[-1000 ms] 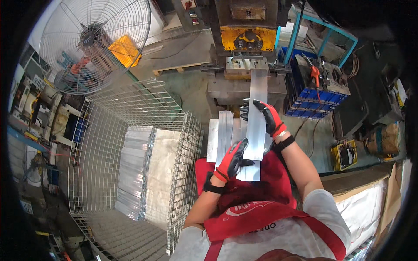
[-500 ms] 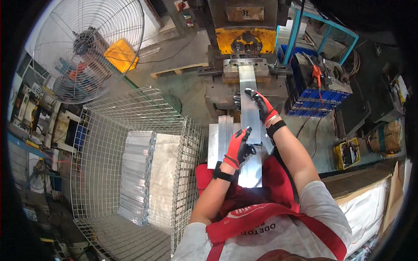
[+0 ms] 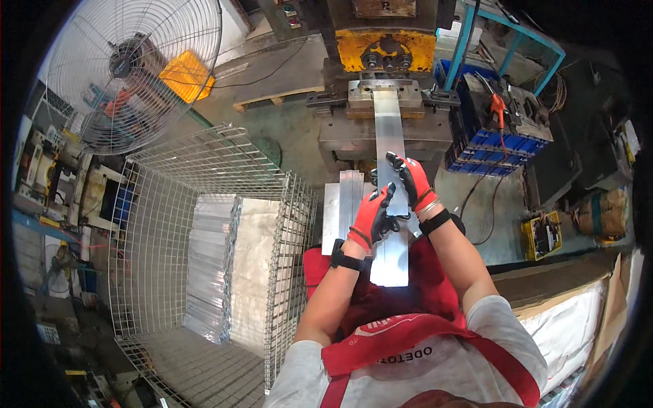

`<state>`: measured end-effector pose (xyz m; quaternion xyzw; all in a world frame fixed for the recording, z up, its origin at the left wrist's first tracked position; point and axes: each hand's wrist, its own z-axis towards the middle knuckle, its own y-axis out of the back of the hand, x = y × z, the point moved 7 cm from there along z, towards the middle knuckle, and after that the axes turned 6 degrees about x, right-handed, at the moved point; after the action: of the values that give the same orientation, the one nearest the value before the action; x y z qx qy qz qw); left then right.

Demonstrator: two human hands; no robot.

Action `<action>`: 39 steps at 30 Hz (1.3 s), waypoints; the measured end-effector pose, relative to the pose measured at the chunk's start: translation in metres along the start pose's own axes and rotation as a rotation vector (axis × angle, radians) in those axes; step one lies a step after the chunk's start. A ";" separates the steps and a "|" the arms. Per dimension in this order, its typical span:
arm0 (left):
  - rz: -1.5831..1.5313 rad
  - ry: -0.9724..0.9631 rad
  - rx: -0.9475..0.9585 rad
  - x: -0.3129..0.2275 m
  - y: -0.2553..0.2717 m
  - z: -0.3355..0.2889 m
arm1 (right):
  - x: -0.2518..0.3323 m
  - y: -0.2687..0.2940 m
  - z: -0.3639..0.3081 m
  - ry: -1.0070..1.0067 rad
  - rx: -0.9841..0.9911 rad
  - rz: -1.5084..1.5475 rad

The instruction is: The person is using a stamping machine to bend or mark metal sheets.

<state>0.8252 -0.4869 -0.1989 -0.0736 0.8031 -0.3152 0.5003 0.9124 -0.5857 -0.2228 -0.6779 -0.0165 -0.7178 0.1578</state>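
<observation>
A long flat metal strip point(image 3: 390, 132) runs from the press die point(image 3: 396, 94) toward me, its far end at the die. My right hand point(image 3: 413, 182), in a red and black glove, grips the strip's right edge, thumb on top and fingers partly hidden beneath. My left hand point(image 3: 371, 219), gloved alike, closes on the strip's left edge nearer to me. Another bright metal strip point(image 3: 390, 264) lies below the hands, over my lap. Just left of it, more metal strips point(image 3: 350, 197) are stacked.
A wire mesh basket point(image 3: 289, 272) with metal strips point(image 3: 211, 265) stands at the left, a large fan point(image 3: 129, 61) behind it. The press point(image 3: 386, 51) rises ahead. Blue crates point(image 3: 469, 153) with tools are at the right, a yellow bin point(image 3: 542, 236) nearer.
My right hand has slid toward me along the strip, closer to my left hand. The left hand stays near the same place, fingers slightly farther forward. The whole view has shifted a little.
</observation>
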 end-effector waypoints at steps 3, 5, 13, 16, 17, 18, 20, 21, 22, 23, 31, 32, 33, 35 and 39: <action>-0.087 -0.057 0.042 0.002 0.000 0.007 | 0.002 0.000 0.000 0.042 -0.024 0.053; -0.011 -0.037 -0.009 0.007 0.009 0.010 | 0.002 0.000 -0.001 0.042 -0.017 0.053; -0.013 -0.052 -0.118 0.013 0.020 0.016 | 0.000 0.000 0.001 0.023 -0.025 0.155; 0.014 -0.038 -0.120 0.014 0.022 0.016 | 0.006 -0.001 0.002 0.089 -0.016 0.038; -0.004 -0.058 -0.116 0.013 0.023 0.017 | 0.005 -0.001 0.002 0.059 -0.012 0.050; -0.022 -0.076 -0.111 0.013 0.024 0.018 | 0.005 -0.001 0.002 0.057 -0.013 0.036; 0.014 -0.057 -0.114 0.015 0.026 0.021 | 0.005 0.000 0.002 0.054 -0.026 0.041; 0.031 -0.048 -0.116 0.016 0.026 0.021 | 0.004 0.001 0.002 0.054 -0.038 0.059; 0.015 -0.052 -0.106 0.016 0.025 0.022 | 0.006 0.000 0.003 0.079 -0.020 0.056; -0.002 -0.056 -0.097 0.016 0.024 0.022 | 0.001 0.001 0.003 0.018 -0.034 0.076; 0.061 0.014 -0.117 0.008 0.013 0.011 | 0.012 0.003 0.001 0.238 -0.042 -0.254; 0.067 0.026 -0.114 0.008 0.013 0.011 | 0.009 0.002 0.002 0.214 -0.008 -0.128; 0.073 0.033 -0.099 0.009 0.013 0.012 | 0.005 0.001 0.002 0.174 0.000 -0.017; 0.056 0.002 -0.086 0.008 0.015 0.015 | 0.000 0.001 0.004 0.104 0.000 0.088; 0.013 -0.007 -0.006 0.013 0.016 0.017 | -0.003 0.003 0.004 -0.028 -0.025 0.074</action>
<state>0.8360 -0.4870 -0.2234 -0.0709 0.8028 -0.3093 0.5048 0.9170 -0.5869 -0.2262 -0.6899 0.0155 -0.7022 0.1753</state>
